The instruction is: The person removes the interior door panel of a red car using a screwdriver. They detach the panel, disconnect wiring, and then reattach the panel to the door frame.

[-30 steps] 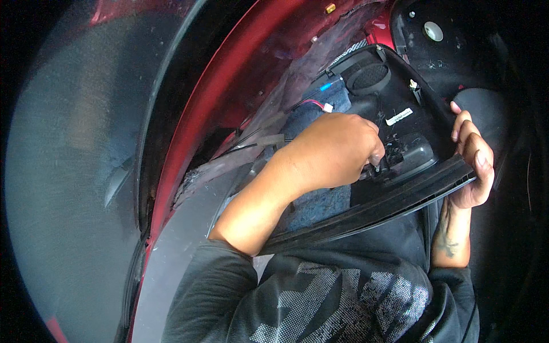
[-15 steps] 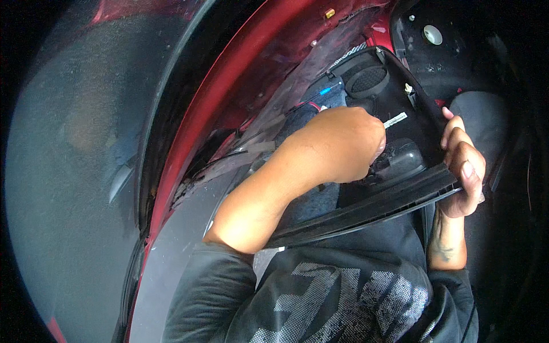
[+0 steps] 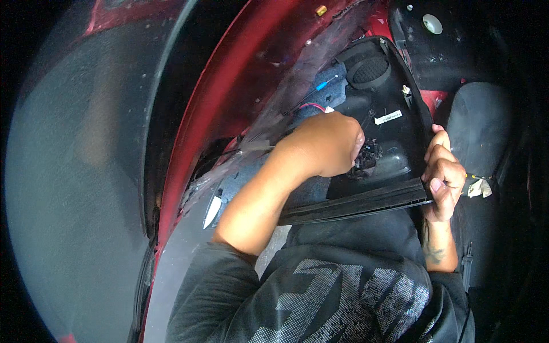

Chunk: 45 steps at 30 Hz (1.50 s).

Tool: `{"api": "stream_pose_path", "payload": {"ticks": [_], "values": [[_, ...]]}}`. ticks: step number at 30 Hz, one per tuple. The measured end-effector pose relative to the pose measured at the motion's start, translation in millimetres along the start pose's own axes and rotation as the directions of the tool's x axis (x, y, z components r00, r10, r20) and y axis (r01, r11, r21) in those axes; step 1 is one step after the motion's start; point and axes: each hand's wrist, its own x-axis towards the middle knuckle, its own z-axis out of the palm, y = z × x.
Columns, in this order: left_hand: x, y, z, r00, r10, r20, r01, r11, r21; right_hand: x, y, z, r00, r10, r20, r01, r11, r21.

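A black car door panel (image 3: 366, 200) stands in front of me, its inner side facing up toward me. My right hand (image 3: 443, 174) is wrapped round its right edge, near the lower corner. My left hand (image 3: 337, 143) is curled closed over the panel's middle, its fingertips hidden beneath the back of the hand. Whatever those fingers grip cannot be made out. Next to them are small dark parts with thin wires (image 3: 369, 157) on the panel. A white label (image 3: 389, 118) and a round speaker grille (image 3: 370, 72) are farther up, and a white clip (image 3: 406, 90) sits by the edge.
The red door frame (image 3: 206, 80), partly covered by loose plastic film (image 3: 297, 80), runs along the left. Behind my left hand are a pink wire (image 3: 311, 106) and a blue slim piece (image 3: 323, 86) on blue-grey padding. A dark seat (image 3: 477, 126) is at the right.
The panel and my right hand have shifted left and slightly up. My left hand has moved a little left, uncovering the label and the small wired parts.
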Motion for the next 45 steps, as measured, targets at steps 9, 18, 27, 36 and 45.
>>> {"api": "stream_pose_path", "payload": {"ticks": [9, 18, 27, 36, 45], "values": [[21.4, 12.7, -21.1, 0.972, -0.022, 0.235, -0.025, 0.98, 0.197, 3.5, -1.8, 3.0, 0.989, -0.097, 0.113, 0.101, 0.994, -0.032], [29.5, 50.1, -30.9, 0.944, -0.175, 0.279, 0.049, 0.913, 0.405, 2.9, -3.9, 6.6, 0.961, -0.155, 0.231, 0.174, 0.983, -0.064], [35.2, 32.4, -17.7, 0.959, -0.08, 0.273, -0.037, 0.917, 0.397, -0.2, -3.4, 10.2, 0.961, -0.167, 0.219, 0.183, 0.981, -0.056], [16.3, -0.2, -11.7, 0.976, -0.07, 0.206, 0.039, 0.988, 0.152, -9.8, 2.7, 5.1, 0.964, -0.138, 0.226, 0.155, 0.986, -0.061], [9.6, 9.1, 2.2, 0.998, -0.014, 0.057, -0.004, 0.952, 0.305, -4.6, 1.0, 7.2, 0.955, -0.148, 0.255, 0.168, 0.984, -0.058]]}}
